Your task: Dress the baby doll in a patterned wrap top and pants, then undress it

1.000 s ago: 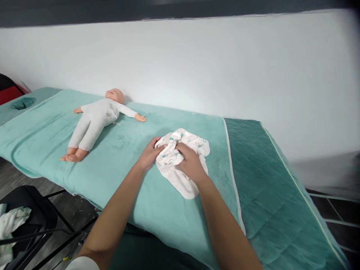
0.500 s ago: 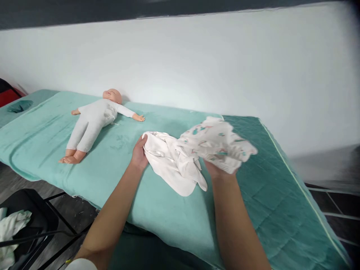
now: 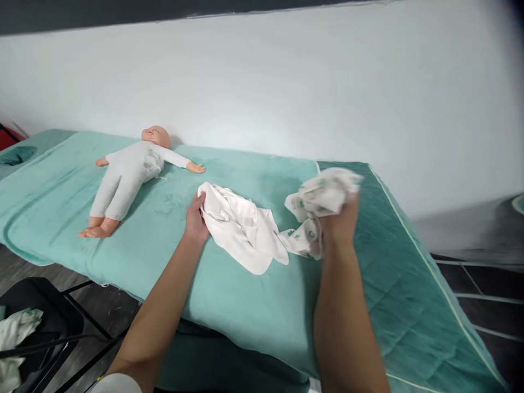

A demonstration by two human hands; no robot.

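A white baby garment (image 3: 239,226) lies loosely crumpled over the mint-green sheet. Its left edge is pinched by my left hand (image 3: 197,218), thumb on top. To the right, the garment continues into a printed part (image 3: 305,237) with small green figures. My right hand (image 3: 340,222) is closed around this printed cloth and holds a bunch of it raised, slightly blurred by motion. Part of my right fingers is hidden by the folds. A baby doll (image 3: 133,166) in a white bodysuit rests on its back to the left, apart from both hands.
The bed's mint-green sheet (image 3: 245,303) covers its left and middle, and a darker green quilted cover (image 3: 393,284) shows at right. A white wall (image 3: 262,93) runs behind. At lower left stands a black chair (image 3: 61,311) with crumpled cloth (image 3: 18,333) on it.
My right hand has turned over and lifted, bunching the printed cloth that was spread over it. The white part now lies flatter, and my left hand keeps its hold. The view has shifted slightly right.
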